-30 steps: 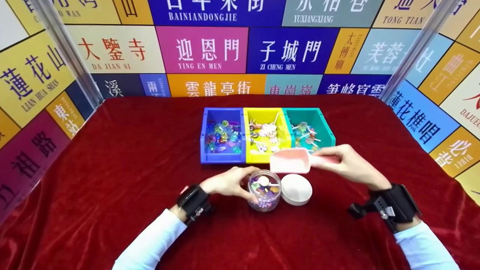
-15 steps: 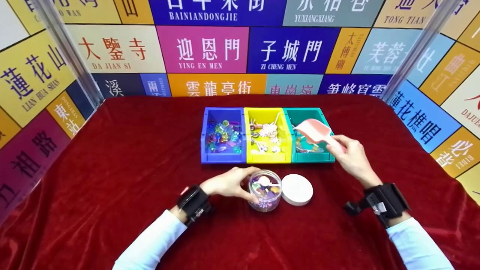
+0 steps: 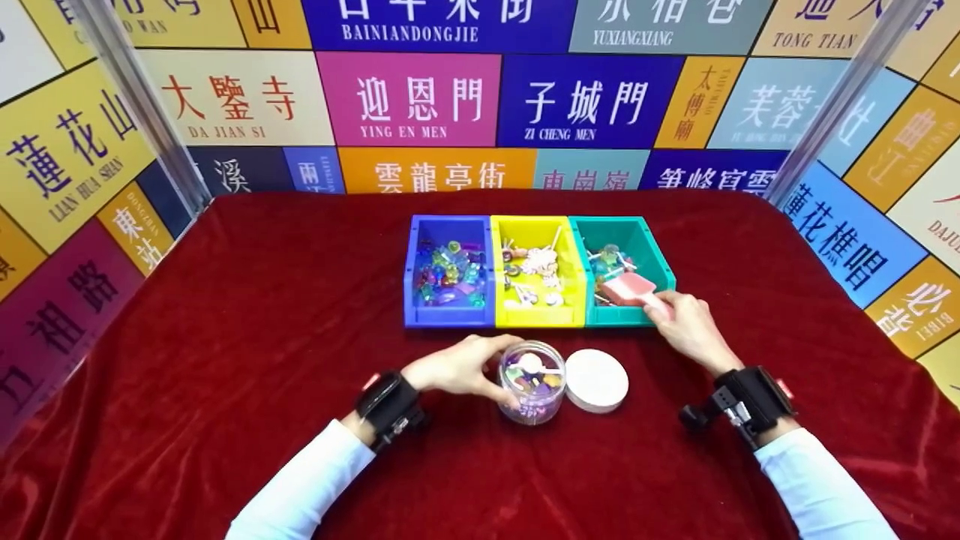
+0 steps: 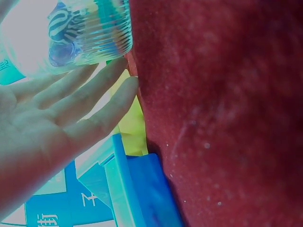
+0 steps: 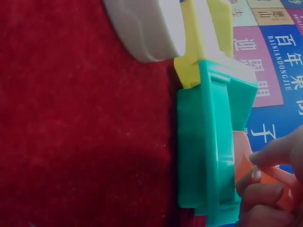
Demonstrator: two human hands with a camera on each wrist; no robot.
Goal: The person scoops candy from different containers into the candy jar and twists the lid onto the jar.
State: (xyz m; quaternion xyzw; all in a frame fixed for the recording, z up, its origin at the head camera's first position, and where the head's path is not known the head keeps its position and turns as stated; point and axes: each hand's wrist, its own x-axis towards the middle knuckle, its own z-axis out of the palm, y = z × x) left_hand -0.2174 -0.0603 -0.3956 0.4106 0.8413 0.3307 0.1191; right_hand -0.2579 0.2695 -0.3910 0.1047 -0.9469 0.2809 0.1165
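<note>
My left hand [image 3: 465,369] curls round the side of a clear jar [image 3: 534,409], which stands upright without its lid and holds small colourful pieces and a white-stemmed lollipop. In the left wrist view the fingers [image 4: 90,101] lie along the ribbed jar [image 4: 90,38]. My right hand [image 3: 688,326] grips the handle of a pink scoop [image 3: 628,286]. The scoop's bowl is down inside the green bin [image 3: 656,251], among small lollipop-like pieces. From the right wrist, the scoop [image 5: 242,153] shows behind the bin's front wall [image 5: 220,142].
A white round lid [image 3: 597,381] lies right beside the jar. Left of the green bin, a yellow bin [image 3: 540,315] with white-stemmed pieces and a blue bin [image 3: 450,315] with translucent gems stand joined in a row. Red cloth [image 3: 300,300] covers the table.
My right hand has carried the scoop from above the jar and lid over to the green bin, then lowered it inside. The left hand has stayed on the jar.
</note>
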